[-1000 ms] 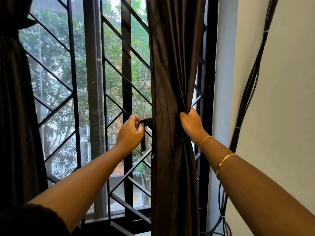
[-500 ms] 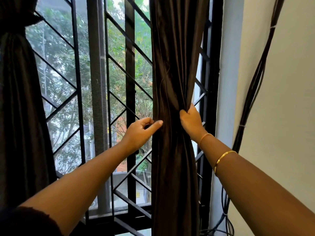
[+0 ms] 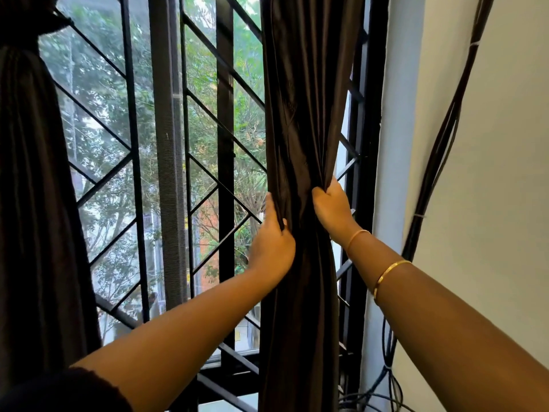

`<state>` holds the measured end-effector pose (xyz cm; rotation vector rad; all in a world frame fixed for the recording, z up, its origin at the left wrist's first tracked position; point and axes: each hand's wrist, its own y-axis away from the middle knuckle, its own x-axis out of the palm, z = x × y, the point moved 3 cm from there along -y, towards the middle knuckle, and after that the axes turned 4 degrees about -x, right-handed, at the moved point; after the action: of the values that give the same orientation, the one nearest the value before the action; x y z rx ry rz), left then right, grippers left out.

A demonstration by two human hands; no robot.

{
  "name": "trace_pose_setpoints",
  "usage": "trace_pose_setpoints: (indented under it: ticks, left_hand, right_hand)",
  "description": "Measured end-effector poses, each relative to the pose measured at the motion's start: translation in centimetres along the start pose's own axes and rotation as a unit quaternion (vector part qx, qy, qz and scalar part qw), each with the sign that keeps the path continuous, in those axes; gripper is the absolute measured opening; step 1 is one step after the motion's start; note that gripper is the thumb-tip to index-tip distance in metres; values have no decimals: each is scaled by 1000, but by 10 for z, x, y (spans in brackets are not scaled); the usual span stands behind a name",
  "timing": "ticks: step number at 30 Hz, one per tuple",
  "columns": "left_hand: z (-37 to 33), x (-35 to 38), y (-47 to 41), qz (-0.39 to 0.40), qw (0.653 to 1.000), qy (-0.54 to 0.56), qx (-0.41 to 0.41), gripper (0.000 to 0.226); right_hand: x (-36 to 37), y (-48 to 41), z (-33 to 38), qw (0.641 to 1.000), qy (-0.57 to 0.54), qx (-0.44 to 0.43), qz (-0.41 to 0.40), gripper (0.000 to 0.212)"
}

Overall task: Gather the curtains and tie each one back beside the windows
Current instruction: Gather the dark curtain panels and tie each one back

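Head view: most of the frame is taken by a window (image 3: pixel 166 144) with a black diagonal-bar grille; green trees and a reddish building are seen through it. A pale wall (image 3: pixel 490 173) is seen on the right, just beside the window frame. A left curtain (image 3: pixel 29 203), dark, is hung at the far left edge and is drawn in narrow near the top, where a dark band appears to be wrapped round it; the knot cannot be made out. A right curtain (image 3: pixel 300 114), dark brown and glossy, is hung in front of the right part of the window, near the wall but not touching it; it is gathered into a narrow column, tightest at hand height. Black cables (image 3: pixel 439 162) are run down the wall, well apart from that curtain, and are looped near the bottom right corner. A dark sleeve (image 3: pixel 59 391) is seen on the left arm at bottom left. The left hand (image 3: pixel 271 245) is closed on the right curtain's left edge: a fold is pinched between thumb and fingers, fingers partly hidden by cloth. The right hand (image 3: pixel 332 208) is curled in a fist round the right edge, cloth bunched inside, slightly higher than the left hand. The hands are separated by the gathered cloth. Two thin gold bangles (image 3: pixel 389 270) are worn on the right forearm.
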<state>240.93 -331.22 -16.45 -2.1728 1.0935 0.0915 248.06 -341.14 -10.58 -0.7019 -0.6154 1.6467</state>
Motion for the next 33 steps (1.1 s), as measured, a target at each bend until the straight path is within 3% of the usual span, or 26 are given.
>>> trace_pose_setpoints:
  ticks: [3,6,9,15,17,19,22,24,28,30,33]
  left_hand:
    - [1,0,10,-54,996,57,36,71]
    - [-2,6,15,-58,983,143,103,61]
    - [-7,10,20,-63,978,164,114,54]
    - [-9,3,28,-170,976,71,120,68]
    - [-4,1,25,-153,986,47,48,66]
    - [5,-3,16,-88,995,-6,-46,65]
    - [8,-23,-1,-52,974,-220,-23,53]
    - [8,-37,-10,-55,965,-255,-4,42]
    - [16,-38,-17,-3,996,-76,-49,44]
    - [21,-35,-11,-38,999,-3,-24,48]
    - [29,-33,-4,-125,992,23,28,44]
  right_hand:
    - [0,1,0,1000,5,4,3,32]
    - [2,3,1,1000,5,2,5,32]
    - [0,3,3,1000,8,-3,1,34]
    - [1,3,4,1000,23,-3,5,38]
    - [5,5,4,1000,22,-3,7,39]
    - [6,5,5,1000,23,-2,7,39]
    - [2,4,5,1000,22,0,13,40]
    - [0,3,4,1000,23,5,15,40]
    - [5,4,6,999,24,15,21,38]
    - [9,5,9,999,9,16,27,39]
    - [11,7,12,999,-7,7,33,42]
